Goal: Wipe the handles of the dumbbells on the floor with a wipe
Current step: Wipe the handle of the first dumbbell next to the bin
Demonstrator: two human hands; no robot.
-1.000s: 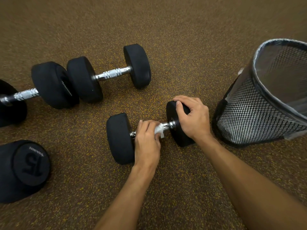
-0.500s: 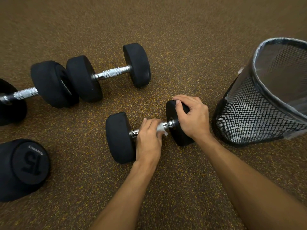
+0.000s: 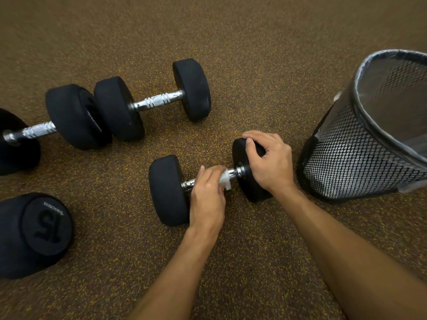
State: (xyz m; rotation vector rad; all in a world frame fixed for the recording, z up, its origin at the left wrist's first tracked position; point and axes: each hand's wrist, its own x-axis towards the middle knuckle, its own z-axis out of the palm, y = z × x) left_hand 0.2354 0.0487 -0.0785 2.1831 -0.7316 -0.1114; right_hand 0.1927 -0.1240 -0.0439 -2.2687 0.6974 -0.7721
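White wipe (image 3: 225,179) clamped on handle (image 3: 234,172) in left grip (image 3: 208,195); right grip (image 3: 269,160) clasps dumbbell head (image 3: 250,190)

A dumbbell (image 3: 168,190) is seen lying on the speckled floor (image 3: 254,65) at the centre. Its chrome handle (image 3: 236,172) is gripped by the left hand (image 3: 208,199), with a white wipe (image 3: 225,179) held against the bar. The weight at its 3 o'clock end is clasped from above by the right hand (image 3: 270,162). A mesh bin (image 3: 360,158) with a clear liner is stood at 3 o'clock, near that weight. A second dumbbell (image 3: 157,101) is laid at 11 o'clock, a third dumbbell (image 3: 76,116) end to end with it at 9 o'clock, and a fourth dumbbell (image 3: 34,232), marked 15, at 8 o'clock.
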